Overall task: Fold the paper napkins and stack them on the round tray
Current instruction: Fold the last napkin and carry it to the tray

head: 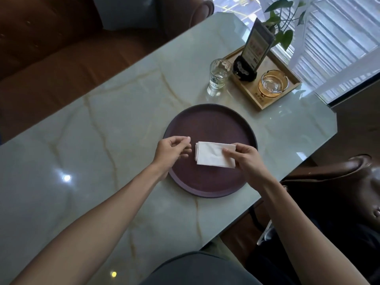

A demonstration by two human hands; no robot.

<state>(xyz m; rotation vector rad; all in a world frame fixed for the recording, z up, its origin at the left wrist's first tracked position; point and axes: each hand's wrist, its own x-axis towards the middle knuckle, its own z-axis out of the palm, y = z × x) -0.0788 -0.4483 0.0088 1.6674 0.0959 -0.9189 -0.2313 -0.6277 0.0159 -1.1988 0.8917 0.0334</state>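
The folded napkins (pixel 213 154), thin, soft and very light, lay in a small layered stack on the round tray (pixel 207 120); they looked best pinched at an edge. The right hand (pixel 244 159) pinched their right end, while the left hand (pixel 171 150) hovered just beside them, loosely curled and empty. A glass (pixel 219 76) stood on the table (pixel 102 120) beyond, its contents unclear.

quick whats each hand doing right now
Left hand: loosely curled beside the napkin stack, holding nothing.
Right hand: pinching the right end of the napkin stack over the round tray.
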